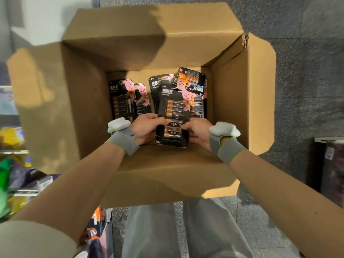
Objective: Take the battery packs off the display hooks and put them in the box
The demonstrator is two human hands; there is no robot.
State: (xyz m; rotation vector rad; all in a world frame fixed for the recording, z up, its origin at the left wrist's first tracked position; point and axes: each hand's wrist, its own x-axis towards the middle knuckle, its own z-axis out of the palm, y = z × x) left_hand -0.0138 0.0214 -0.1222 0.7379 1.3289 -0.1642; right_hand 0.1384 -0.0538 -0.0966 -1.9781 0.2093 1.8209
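An open cardboard box [240,94] stands on the floor below me. Both hands reach inside it and hold one black battery pack [173,116] with gold cells and a pink rabbit. My left hand [144,127] grips its left edge, my right hand [197,132] its right edge. Several more battery packs lie on the box bottom: two overlapping at the left [124,99], others stacked at the back right [191,81]. Both wrists wear grey bands with white pods. No display hooks are in view.
The box flaps [37,101] fold outward on all sides. Blurred shelves with colourful goods [13,164] run along the left. A dark shelf unit [329,170] stands at the right. Speckled grey floor [305,53] surrounds the box; my grey trouser legs [186,231] are below it.
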